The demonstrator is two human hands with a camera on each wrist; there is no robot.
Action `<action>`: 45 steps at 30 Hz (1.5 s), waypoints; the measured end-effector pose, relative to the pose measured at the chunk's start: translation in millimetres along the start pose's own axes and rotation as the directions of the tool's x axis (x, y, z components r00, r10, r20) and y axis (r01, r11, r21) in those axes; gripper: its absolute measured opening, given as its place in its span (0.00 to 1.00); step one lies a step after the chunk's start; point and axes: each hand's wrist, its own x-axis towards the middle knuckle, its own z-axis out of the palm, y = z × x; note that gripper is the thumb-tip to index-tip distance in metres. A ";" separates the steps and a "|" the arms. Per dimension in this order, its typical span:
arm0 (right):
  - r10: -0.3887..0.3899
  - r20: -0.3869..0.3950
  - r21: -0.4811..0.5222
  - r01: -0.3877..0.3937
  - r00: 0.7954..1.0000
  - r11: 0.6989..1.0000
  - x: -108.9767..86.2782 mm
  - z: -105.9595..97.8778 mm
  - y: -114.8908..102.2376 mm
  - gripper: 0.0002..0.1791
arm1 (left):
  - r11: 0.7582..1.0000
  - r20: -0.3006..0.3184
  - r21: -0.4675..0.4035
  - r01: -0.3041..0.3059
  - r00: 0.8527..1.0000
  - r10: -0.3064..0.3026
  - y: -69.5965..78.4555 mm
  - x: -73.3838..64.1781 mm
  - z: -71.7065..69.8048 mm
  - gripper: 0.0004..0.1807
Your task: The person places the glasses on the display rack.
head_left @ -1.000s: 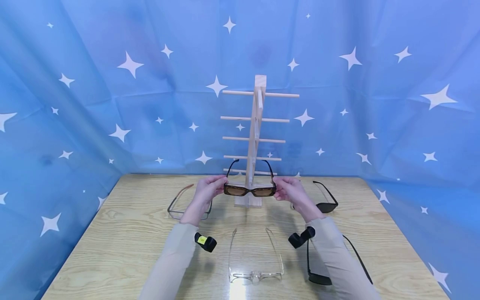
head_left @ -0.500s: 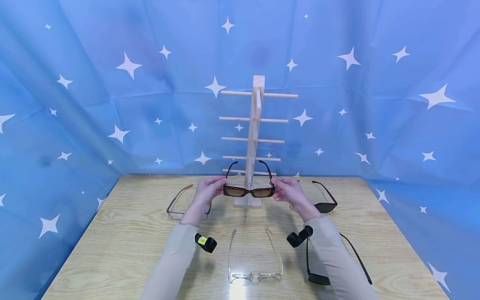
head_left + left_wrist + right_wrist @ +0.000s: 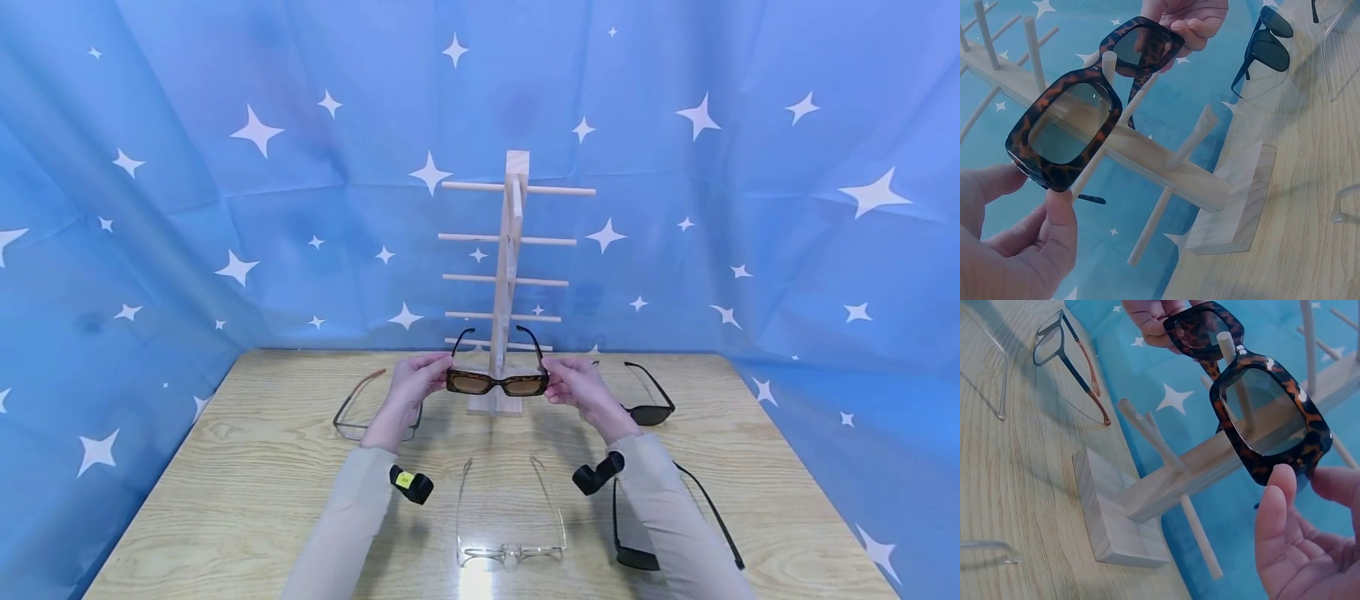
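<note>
The brown mottled sunglasses (image 3: 496, 382) are held between the left hand (image 3: 412, 383) and the right hand (image 3: 583, 387), raised above the tabletop (image 3: 247, 475) before the wooden rack (image 3: 517, 163). Each hand pinches one outer end of the frame between thumb and fingers, with both forearms stretched forward. The wrist views show a peg (image 3: 1109, 62) by the nose bridge; I cannot tell whether they touch. The left wrist view shows both lenses of the black sunglasses (image 3: 1269, 50), partly hidden in the head view.
</note>
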 end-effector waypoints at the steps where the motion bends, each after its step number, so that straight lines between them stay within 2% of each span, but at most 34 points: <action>1: 0.002 -0.001 0.001 -0.002 1.000 1.000 -0.2 0.2 0.0 0.23 | 1.000 0.002 0.002 0.001 1.000 -0.001 0.0 0.0 -0.3 0.17; 5: 0.006 -0.002 -0.002 -0.006 1.000 1.000 0.5 0.6 0.6 0.25 | 1.000 0.011 0.010 0.004 1.000 -0.004 -0.2 -0.3 -1.1 0.17; 20: 0.010 -0.007 0.028 -0.010 1.000 1.000 5.8 -2.6 0.9 0.17 | 1.000 0.029 -0.009 -0.010 1.000 0.011 -4.3 -3.6 -0.3 0.19; 27: 0.014 -0.035 -0.060 -0.016 0.999 0.998 3.6 -1.9 1.9 0.22 | 1.000 0.038 0.000 -0.007 0.999 0.007 -1.5 -7.0 -3.5 0.19; 34: 0.030 -0.055 -0.126 -0.037 0.998 0.991 -14.2 -8.4 6.5 0.27 | 0.997 0.069 0.070 -0.030 0.997 0.026 0.3 -14.8 -21.5 0.20; 39: 0.017 -0.042 -0.145 -0.023 0.999 0.989 -26.8 -9.9 13.5 0.22 | 0.992 0.066 0.116 -0.054 0.997 0.047 0.8 -20.0 -37.3 0.20; 45: 0.006 -0.009 -0.169 -0.008 1.000 0.986 -41.3 -1.1 20.6 0.18 | 0.986 0.074 0.157 -0.058 0.996 0.047 -0.4 -27.2 -59.2 0.20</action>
